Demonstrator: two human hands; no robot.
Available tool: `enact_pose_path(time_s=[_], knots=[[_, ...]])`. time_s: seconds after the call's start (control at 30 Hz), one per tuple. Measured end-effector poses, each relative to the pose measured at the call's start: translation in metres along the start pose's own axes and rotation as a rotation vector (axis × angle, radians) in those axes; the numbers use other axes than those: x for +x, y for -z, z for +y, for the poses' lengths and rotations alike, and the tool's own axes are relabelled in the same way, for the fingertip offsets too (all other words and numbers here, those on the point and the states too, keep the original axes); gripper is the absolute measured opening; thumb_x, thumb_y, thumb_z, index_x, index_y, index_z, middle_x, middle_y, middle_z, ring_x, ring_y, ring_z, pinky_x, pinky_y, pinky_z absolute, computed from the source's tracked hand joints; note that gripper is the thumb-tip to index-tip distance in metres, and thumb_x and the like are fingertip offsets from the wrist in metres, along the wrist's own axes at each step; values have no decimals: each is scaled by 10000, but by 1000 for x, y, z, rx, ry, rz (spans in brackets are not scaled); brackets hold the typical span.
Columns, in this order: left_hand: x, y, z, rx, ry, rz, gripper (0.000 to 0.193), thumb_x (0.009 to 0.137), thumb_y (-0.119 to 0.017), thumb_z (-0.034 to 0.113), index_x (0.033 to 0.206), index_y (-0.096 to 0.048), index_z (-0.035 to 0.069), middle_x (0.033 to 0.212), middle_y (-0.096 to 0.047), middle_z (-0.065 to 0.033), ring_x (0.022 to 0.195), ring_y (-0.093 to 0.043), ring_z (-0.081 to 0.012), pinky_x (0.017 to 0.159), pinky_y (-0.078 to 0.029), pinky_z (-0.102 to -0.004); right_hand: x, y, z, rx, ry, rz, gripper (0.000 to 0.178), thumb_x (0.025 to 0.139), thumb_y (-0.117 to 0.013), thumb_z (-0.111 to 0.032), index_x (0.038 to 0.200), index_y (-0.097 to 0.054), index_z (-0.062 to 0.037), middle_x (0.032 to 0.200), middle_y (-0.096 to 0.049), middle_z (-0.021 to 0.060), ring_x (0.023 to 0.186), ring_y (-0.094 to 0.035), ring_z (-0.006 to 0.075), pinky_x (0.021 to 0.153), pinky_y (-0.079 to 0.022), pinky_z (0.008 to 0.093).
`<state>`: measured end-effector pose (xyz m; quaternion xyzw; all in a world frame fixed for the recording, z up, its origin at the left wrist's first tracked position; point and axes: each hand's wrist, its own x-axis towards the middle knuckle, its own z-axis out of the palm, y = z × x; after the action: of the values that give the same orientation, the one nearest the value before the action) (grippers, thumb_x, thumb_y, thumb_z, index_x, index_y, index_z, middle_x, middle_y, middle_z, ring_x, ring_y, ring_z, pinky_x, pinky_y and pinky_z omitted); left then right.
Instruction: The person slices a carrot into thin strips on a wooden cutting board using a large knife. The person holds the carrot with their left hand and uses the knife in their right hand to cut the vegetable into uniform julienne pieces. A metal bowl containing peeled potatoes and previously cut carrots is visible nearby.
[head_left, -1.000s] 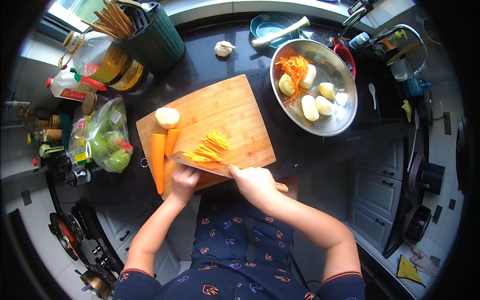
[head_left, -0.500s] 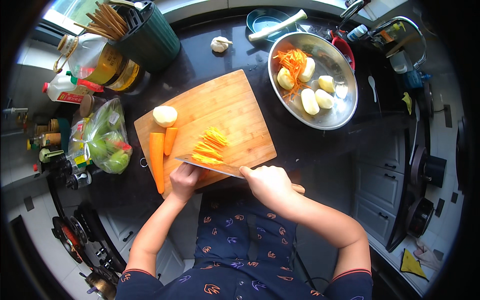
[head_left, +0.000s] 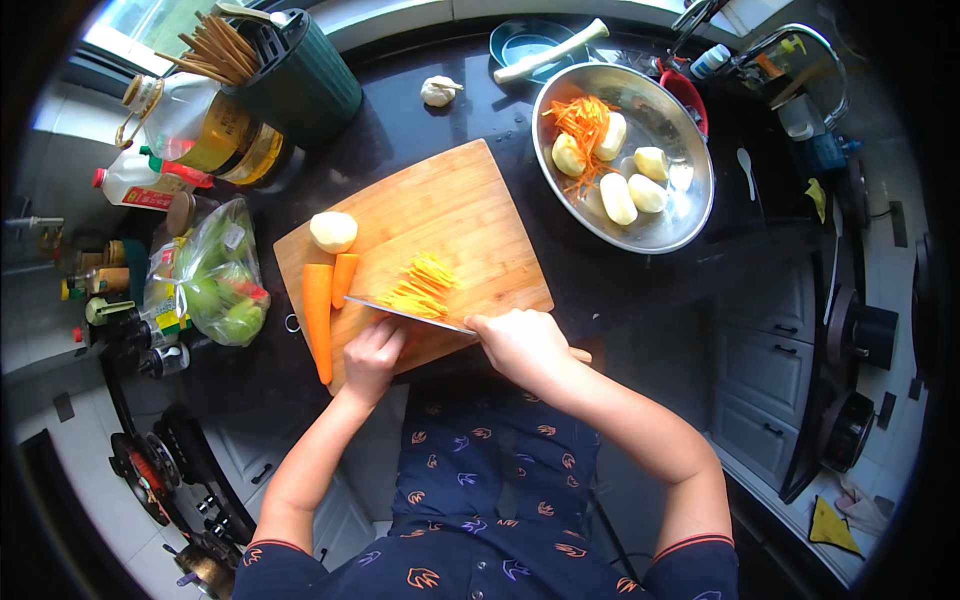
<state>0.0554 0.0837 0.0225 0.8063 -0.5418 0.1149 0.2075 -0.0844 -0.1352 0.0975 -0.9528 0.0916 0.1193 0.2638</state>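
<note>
My right hand (head_left: 520, 345) is closed round the handle of a kitchen knife (head_left: 432, 322). Its blade lies across the near part of a wooden cutting board (head_left: 480, 215), seen almost edge-on. Beside the blade, on the near side, my left hand (head_left: 374, 352) rests with curled fingers; what is under them is hidden. Thin carrot shreds (head_left: 420, 283) lie in a heap just beyond the blade. To their left are a long carrot piece (head_left: 318, 320), a short carrot piece (head_left: 344, 280) and a peeled potato (head_left: 333, 232).
A steel bowl (head_left: 690, 215) at the back right holds several peeled potatoes and carrot shreds. Garlic (head_left: 439, 91) sits behind the board. Left of it stand a bag of green vegetables (head_left: 222, 275), an oil jug (head_left: 205, 125) and a green utensil holder (head_left: 310, 85) with chopsticks.
The knife and my right hand have shifted slightly left and up. My left hand has moved a little right, its fingers still curled. The shreds look more bunched against the blade.
</note>
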Motion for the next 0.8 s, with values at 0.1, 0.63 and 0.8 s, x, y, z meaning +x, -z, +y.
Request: enact_pose_path(time_s=[0.1, 0.63, 0.8], knots=[[-4, -1, -4, -17, -2, -13, 168, 745, -821, 126, 889, -735, 112, 827, -665, -32, 743, -683, -222, 602, -552, -343, -11, 14, -9, -57, -5, -50, 224, 929, -595, -148, 1115, -713, -108, 704, -695, 150, 673, -714, 345, 596, -562, 462], [-8, -2, -4, -17, 15, -53, 237, 758, -805, 109, 981, -726, 104, 895, -668, -45, 873, -692, -242, 640, -570, -344, 1, -2, -6, -42, 18, -4, 153, 904, -590, -124, 1024, -675, -83, 718, -702, 168, 684, -723, 345, 599, -571, 454], [-13, -2, -5, -51, 1, -41, 274, 761, -790, 80, 1027, -726, 88, 949, -676, -56, 885, -689, -246, 668, -577, -346, -18, 20, -13, -60, -14, -83, 227, 930, -579, -131, 1124, -694, -105, 726, -704, 154, 684, -718, 339, 589, -562, 453]])
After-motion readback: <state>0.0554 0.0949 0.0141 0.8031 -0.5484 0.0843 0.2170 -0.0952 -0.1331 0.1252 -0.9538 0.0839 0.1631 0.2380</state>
